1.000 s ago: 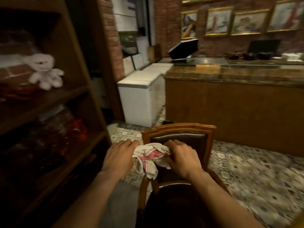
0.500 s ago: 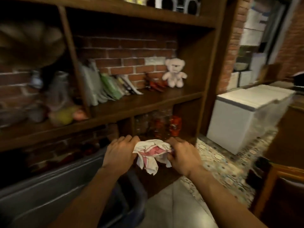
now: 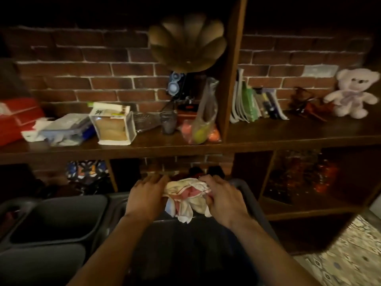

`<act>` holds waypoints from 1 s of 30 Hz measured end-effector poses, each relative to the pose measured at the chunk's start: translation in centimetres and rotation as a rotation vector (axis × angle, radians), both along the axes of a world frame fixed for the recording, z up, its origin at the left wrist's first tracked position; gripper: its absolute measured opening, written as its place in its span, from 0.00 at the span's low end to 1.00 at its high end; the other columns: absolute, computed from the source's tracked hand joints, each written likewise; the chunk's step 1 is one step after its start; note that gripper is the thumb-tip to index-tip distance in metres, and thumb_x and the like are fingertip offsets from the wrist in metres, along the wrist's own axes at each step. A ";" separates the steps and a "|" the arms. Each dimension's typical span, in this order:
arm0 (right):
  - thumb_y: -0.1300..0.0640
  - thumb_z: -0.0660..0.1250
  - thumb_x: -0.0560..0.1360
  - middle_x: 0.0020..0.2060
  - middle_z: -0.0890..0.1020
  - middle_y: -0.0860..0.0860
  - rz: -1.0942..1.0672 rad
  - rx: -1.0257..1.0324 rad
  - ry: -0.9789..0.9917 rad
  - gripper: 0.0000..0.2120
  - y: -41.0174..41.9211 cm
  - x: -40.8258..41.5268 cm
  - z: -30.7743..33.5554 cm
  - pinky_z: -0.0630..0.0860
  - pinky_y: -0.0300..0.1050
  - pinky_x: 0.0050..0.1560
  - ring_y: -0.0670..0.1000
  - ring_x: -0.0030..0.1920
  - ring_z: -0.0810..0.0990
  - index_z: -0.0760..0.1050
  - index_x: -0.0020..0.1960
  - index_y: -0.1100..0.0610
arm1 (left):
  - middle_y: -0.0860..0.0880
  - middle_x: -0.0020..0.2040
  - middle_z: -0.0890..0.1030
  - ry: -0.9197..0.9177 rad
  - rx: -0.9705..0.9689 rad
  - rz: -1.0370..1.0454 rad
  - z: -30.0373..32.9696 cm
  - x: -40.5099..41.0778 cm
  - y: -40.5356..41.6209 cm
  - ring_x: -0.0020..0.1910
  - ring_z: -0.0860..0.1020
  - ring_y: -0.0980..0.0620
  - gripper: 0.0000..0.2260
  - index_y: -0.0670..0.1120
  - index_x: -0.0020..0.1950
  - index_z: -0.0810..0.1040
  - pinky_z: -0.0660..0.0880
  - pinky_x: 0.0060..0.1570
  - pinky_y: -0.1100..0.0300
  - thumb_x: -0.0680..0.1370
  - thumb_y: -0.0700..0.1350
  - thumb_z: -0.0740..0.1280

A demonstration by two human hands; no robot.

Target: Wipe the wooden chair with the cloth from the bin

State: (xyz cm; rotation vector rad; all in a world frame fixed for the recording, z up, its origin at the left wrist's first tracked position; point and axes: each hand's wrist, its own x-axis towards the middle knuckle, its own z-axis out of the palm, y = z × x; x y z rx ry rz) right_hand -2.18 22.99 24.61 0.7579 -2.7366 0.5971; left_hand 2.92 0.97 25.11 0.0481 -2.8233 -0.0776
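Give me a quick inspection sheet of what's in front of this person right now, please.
Surface: dark wooden shelf against a brick wall.
Job's things: bunched cloth held over a dark bin; chair out of view.
Clutter: teddy bear, leaning books, bagged fruit, carton, red box.
Hands: left hand and right hand both grip the cloth.
Cables: nothing seen.
Surroundings: grey bins at left, patterned floor tiles at right.

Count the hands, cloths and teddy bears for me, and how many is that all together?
Hands: 2, the left hand and the right hand
Cloths: 1, the cloth held between both hands
Teddy bears: 1, the teddy bear on the shelf
Total: 4
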 end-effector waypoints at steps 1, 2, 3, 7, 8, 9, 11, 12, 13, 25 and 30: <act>0.56 0.69 0.75 0.59 0.77 0.46 0.026 0.006 -0.005 0.23 -0.8 -0.3 -0.6 0.72 0.47 0.45 0.52 0.56 0.79 0.68 0.66 0.41 | 0.53 0.64 0.77 -0.024 0.014 0.018 -0.8 0.2 -0.7 0.63 0.77 0.48 0.20 0.55 0.68 0.71 0.73 0.57 0.53 0.76 0.53 0.70; 0.56 0.68 0.75 0.59 0.77 0.46 0.047 0.019 -0.014 0.23 -1.5 -0.5 -1.4 0.71 0.46 0.44 0.52 0.56 0.79 0.69 0.66 0.40 | 0.53 0.63 0.77 -0.054 0.033 0.039 -1.7 0.4 -1.2 0.62 0.76 0.48 0.20 0.56 0.68 0.71 0.73 0.55 0.54 0.77 0.53 0.69; 0.56 0.68 0.75 0.59 0.77 0.45 0.063 0.033 -0.025 0.23 -2.0 -0.7 -2.2 0.70 0.45 0.44 0.51 0.56 0.80 0.69 0.66 0.40 | 0.53 0.64 0.76 -0.084 0.051 0.062 -2.6 0.6 -1.6 0.63 0.76 0.48 0.21 0.56 0.68 0.70 0.73 0.55 0.54 0.77 0.53 0.69; 0.57 0.69 0.75 0.60 0.77 0.45 0.095 0.072 -0.107 0.23 -3.3 -1.1 -5.6 0.75 0.47 0.48 0.52 0.58 0.80 0.71 0.65 0.40 | 0.53 0.70 0.73 -0.203 0.092 0.133 -7.1 1.3 -2.4 0.66 0.75 0.47 0.24 0.56 0.73 0.67 0.72 0.60 0.52 0.78 0.53 0.68; 0.57 0.69 0.75 0.61 0.77 0.45 0.099 0.075 -0.133 0.22 -3.4 -1.1 -6.6 0.76 0.48 0.49 0.52 0.59 0.79 0.71 0.65 0.40 | 0.53 0.70 0.73 -0.225 0.103 0.138 -8.2 1.5 -2.5 0.67 0.74 0.47 0.24 0.56 0.73 0.67 0.71 0.61 0.53 0.78 0.53 0.67; 0.57 0.69 0.75 0.61 0.77 0.45 0.100 0.082 -0.151 0.22 -3.4 -1.0 -7.6 0.76 0.48 0.50 0.52 0.59 0.79 0.71 0.65 0.40 | 0.53 0.70 0.73 -0.240 0.115 0.139 -9.3 1.7 -2.4 0.67 0.73 0.47 0.24 0.56 0.73 0.67 0.70 0.63 0.53 0.78 0.53 0.66; 0.57 0.69 0.75 0.60 0.77 0.46 0.096 0.114 -0.191 0.22 -3.4 -0.9 -9.9 0.77 0.49 0.52 0.53 0.60 0.78 0.71 0.66 0.41 | 0.51 0.71 0.72 -0.287 0.124 0.149 -11.6 1.9 -2.1 0.69 0.72 0.47 0.26 0.55 0.75 0.65 0.69 0.65 0.52 0.77 0.52 0.66; 0.57 0.69 0.75 0.61 0.77 0.46 0.096 0.128 -0.225 0.22 -3.3 -0.8 -11.1 0.78 0.50 0.54 0.53 0.61 0.78 0.71 0.66 0.41 | 0.51 0.72 0.70 -0.326 0.122 0.157 -12.9 2.0 -1.8 0.70 0.71 0.46 0.27 0.55 0.76 0.64 0.68 0.66 0.51 0.77 0.52 0.66; 0.56 0.70 0.74 0.62 0.77 0.47 0.102 0.132 -0.259 0.23 -3.1 -0.8 -12.3 0.78 0.50 0.55 0.53 0.62 0.78 0.72 0.66 0.41 | 0.50 0.73 0.69 -0.366 0.118 0.164 -14.1 2.2 -1.5 0.71 0.70 0.46 0.29 0.55 0.76 0.63 0.68 0.67 0.51 0.77 0.52 0.67; 0.51 0.63 0.80 0.80 0.61 0.49 0.241 0.487 -0.592 0.31 -1.1 0.8 -24.6 0.56 0.48 0.78 0.52 0.79 0.60 0.55 0.81 0.43 | 0.53 0.83 0.52 -0.717 0.174 0.091 -24.8 5.1 0.2 0.81 0.55 0.48 0.32 0.57 0.83 0.49 0.54 0.77 0.50 0.82 0.46 0.61; 0.50 0.59 0.83 0.77 0.67 0.51 0.212 0.414 -0.728 0.26 -0.3 1.4 -24.3 0.64 0.47 0.74 0.54 0.76 0.67 0.60 0.80 0.47 | 0.52 0.81 0.61 -0.738 0.224 0.129 -25.0 5.4 0.3 0.77 0.64 0.47 0.28 0.56 0.81 0.55 0.61 0.74 0.51 0.83 0.51 0.61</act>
